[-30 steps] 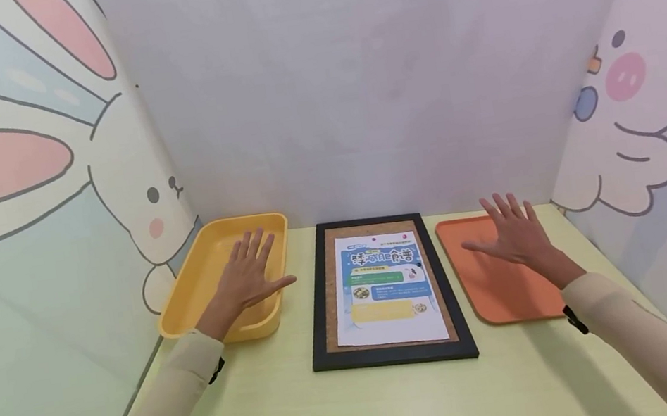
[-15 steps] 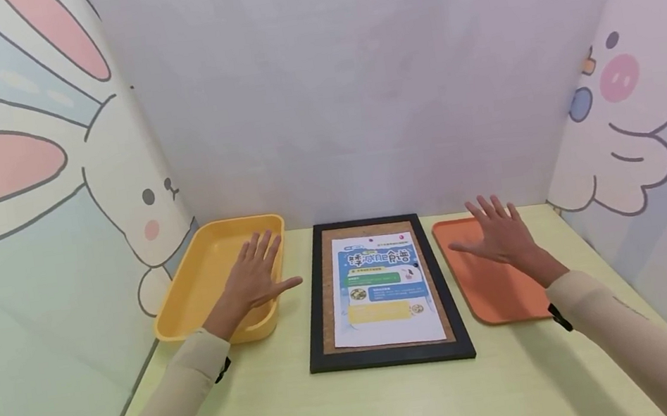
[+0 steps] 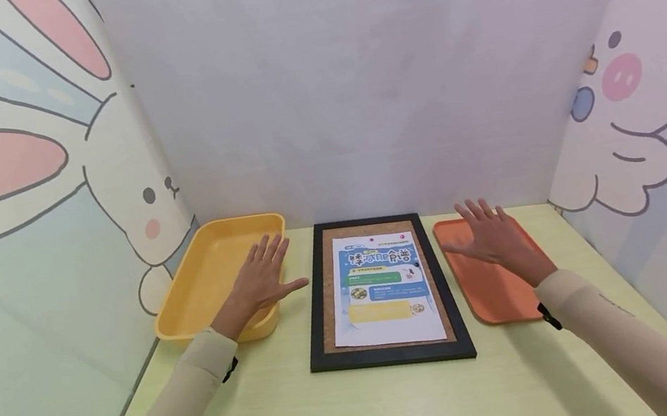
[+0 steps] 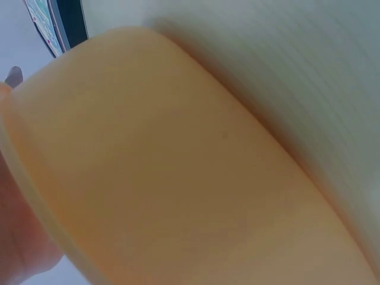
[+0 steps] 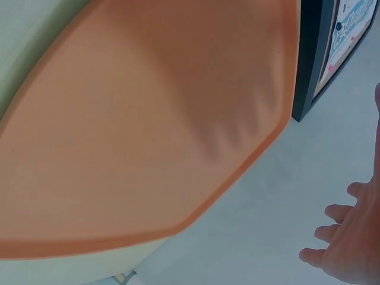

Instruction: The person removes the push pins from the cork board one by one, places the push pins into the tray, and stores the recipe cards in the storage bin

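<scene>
My left hand [image 3: 256,281] is spread flat in the air over the right side of a yellow bin [image 3: 191,285], holding nothing. Fingers apart, my right hand [image 3: 494,239] hovers above an orange tray [image 3: 493,296] and casts a shadow on it in the right wrist view. Between the hands lies a black-framed cork board [image 3: 392,354], with a printed paper sheet [image 3: 389,331] on it. A pink pushpin [image 3: 402,236] and a dark pin [image 3: 416,264] show along the sheet's upper right. The bin's outer wall [image 4: 196,160] fills most of the left wrist view.
All of these sit on a pale yellow-green table [image 3: 362,410]. A light curtain wall [image 3: 343,93] stands behind it. Side walls carry a cartoon rabbit [image 3: 132,186] on the left and a pink-cheeked figure [image 3: 629,124] on the right.
Both hands have drifted inward, the left one slightly right and the right one to the left. The bin, board and tray stay in place, and both hands keep their fingers spread.
</scene>
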{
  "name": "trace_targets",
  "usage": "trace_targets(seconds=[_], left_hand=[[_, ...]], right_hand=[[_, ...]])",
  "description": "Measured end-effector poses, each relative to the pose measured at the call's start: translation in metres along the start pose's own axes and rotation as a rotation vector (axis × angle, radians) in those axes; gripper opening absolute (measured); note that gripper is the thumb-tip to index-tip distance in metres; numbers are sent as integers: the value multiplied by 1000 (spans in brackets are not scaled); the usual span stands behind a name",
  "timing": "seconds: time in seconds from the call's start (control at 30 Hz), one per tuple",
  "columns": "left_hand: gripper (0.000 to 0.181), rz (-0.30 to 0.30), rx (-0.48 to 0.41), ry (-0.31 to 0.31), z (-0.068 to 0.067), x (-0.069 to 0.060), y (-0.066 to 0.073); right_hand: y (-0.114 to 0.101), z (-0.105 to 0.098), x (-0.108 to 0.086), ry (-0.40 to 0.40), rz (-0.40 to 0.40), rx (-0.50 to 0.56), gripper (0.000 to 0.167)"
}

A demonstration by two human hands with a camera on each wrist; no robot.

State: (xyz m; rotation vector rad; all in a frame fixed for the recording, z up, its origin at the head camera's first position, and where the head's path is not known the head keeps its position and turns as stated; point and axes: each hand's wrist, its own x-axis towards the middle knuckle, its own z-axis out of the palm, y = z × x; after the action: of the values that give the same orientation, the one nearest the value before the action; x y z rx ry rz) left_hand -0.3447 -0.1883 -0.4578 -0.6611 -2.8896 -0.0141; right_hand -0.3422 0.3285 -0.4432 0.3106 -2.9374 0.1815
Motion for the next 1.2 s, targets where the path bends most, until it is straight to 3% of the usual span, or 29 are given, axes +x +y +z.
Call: trace_targets(seconds=[0.43, 1.2], left_hand=[[108, 3, -28, -23, 0, 6, 10], [104, 9, -53, -45, 14, 15, 31]], right_hand=[[-9, 11, 11, -16, -1, -1, 110], [-26, 26, 24, -46, -3, 11, 107]])
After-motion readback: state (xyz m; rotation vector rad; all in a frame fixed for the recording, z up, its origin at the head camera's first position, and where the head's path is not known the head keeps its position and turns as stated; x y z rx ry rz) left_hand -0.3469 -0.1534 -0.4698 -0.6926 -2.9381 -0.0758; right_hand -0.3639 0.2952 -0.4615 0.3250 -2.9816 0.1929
